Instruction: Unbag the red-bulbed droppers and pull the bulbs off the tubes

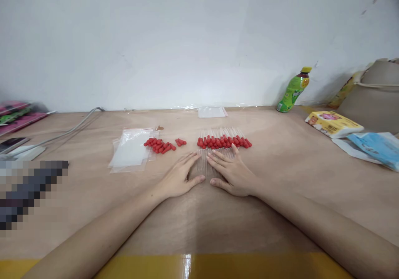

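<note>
My left hand (179,177) lies open on the table, its fingertips at the left side of a bundle of thin clear tubes (202,165). Across from it, my right hand (237,172) is also open, with spread fingers resting over the right part of these tubes and partly hiding them. Just beyond the fingertips runs a row of red rubber bulbs (222,142), with more clear tubes (230,132) reaching away from them like droppers. To the left lies a loose pile of red bulbs (158,145), beside and partly on clear plastic bags (131,150).
Another small plastic bag (213,112) lies near the wall. On the right are a green drink bottle (293,92), a yellow tissue pack (333,123), a blue packet (375,146) and a grey container (374,96). A grey cable (73,127) and a phone (14,145) lie left.
</note>
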Action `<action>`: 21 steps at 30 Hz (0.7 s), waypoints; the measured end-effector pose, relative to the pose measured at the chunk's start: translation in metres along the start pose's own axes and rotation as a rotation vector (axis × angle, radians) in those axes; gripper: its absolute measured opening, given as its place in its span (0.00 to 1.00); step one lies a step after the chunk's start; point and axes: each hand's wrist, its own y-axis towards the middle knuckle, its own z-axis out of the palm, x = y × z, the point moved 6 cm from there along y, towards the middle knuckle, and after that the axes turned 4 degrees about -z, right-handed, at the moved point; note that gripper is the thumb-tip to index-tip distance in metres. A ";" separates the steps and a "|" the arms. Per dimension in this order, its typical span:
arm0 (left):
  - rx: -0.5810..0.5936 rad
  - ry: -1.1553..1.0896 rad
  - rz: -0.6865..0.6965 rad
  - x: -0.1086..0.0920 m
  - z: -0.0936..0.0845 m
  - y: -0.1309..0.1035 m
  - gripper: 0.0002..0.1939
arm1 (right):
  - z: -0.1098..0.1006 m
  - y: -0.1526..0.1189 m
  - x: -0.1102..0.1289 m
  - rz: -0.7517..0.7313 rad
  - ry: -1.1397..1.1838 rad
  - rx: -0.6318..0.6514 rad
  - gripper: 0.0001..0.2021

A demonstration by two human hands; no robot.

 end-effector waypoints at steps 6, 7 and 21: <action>-0.274 0.034 0.036 -0.003 -0.021 0.010 0.18 | -0.024 -0.010 -0.013 0.142 -0.032 -0.304 0.16; -0.332 0.060 0.039 -0.003 -0.025 0.016 0.15 | -0.027 -0.014 -0.017 0.173 -0.037 -0.355 0.13; -0.363 0.291 -0.058 0.019 -0.019 0.074 0.12 | -0.029 -0.032 -0.033 0.228 -0.064 -0.487 0.08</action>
